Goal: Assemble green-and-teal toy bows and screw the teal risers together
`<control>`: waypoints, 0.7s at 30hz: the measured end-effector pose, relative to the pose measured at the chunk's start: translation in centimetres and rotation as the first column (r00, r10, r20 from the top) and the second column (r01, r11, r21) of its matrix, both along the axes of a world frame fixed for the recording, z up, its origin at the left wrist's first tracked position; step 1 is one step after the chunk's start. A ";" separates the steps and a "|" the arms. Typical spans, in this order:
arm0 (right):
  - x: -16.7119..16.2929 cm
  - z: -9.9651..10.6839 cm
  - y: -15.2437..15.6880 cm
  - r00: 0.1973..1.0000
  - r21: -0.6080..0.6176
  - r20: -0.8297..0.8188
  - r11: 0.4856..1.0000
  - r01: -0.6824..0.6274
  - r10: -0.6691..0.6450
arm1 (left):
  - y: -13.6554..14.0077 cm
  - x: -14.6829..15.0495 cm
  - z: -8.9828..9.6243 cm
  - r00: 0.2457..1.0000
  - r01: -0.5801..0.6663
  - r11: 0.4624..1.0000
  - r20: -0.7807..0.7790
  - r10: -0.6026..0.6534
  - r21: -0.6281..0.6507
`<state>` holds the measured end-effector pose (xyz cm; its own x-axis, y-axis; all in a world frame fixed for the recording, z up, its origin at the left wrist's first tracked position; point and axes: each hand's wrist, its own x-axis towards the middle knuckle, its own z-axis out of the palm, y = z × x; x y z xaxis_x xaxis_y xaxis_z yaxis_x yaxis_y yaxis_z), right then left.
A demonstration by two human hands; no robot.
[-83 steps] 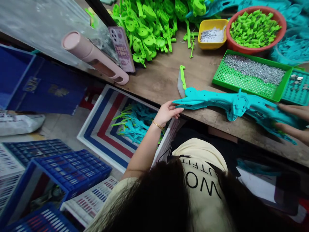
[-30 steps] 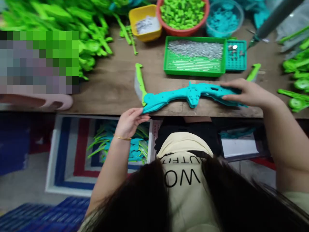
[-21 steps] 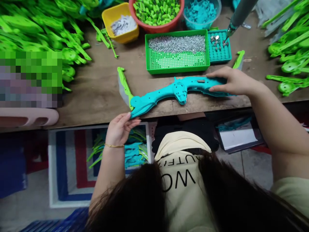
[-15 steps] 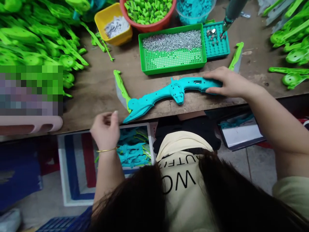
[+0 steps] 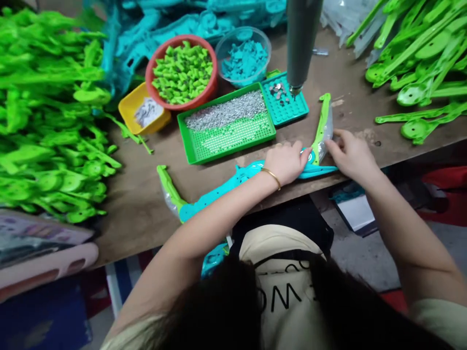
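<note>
A curved teal plastic bow-shaped body (image 5: pixel 219 194) lies along the table's front edge, partly hidden under my left forearm. My left hand (image 5: pixel 286 163) is closed over its right part, fingers by the round joint. A green arm with a translucent edge (image 5: pixel 322 129) stands out from that joint. At its translucent side, my right hand (image 5: pixel 350 153) has thumb and forefinger bent against the edge. A second green arm (image 5: pixel 170 189) sticks up from the body's left end, touched by neither hand.
Behind the body stand a green basket of small metal screws (image 5: pixel 226 143), a teal tray (image 5: pixel 288 109), a red bowl (image 5: pixel 215 73), a yellow tub (image 5: pixel 127 114) and a clear tub (image 5: pixel 268 53). A screwdriver (image 5: pixel 302 43) hangs above. Green parts (image 5: pixel 54 121) are heaped left, others (image 5: pixel 430 58) right.
My left hand has come up from the table edge across to the body's right part. My right hand has let go of the body and shifted to the right green arm. The view has shifted.
</note>
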<state>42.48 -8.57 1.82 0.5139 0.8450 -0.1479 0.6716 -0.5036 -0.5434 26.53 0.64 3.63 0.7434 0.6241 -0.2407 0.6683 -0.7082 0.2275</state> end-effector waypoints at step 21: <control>-2.7 2.4 -5.1 0.886 0.341 -0.350 0.922 -0.181 0.304 | -0.5 -2.2 2.1 0.949 0.205 0.973 -0.221 -0.224 -0.106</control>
<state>39.78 -13.64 4.26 0.2390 0.9708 -0.0207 0.4544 -0.1306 -0.8812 24.32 0.14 5.76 0.7763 0.4270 -0.4638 0.5433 -0.8263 0.1486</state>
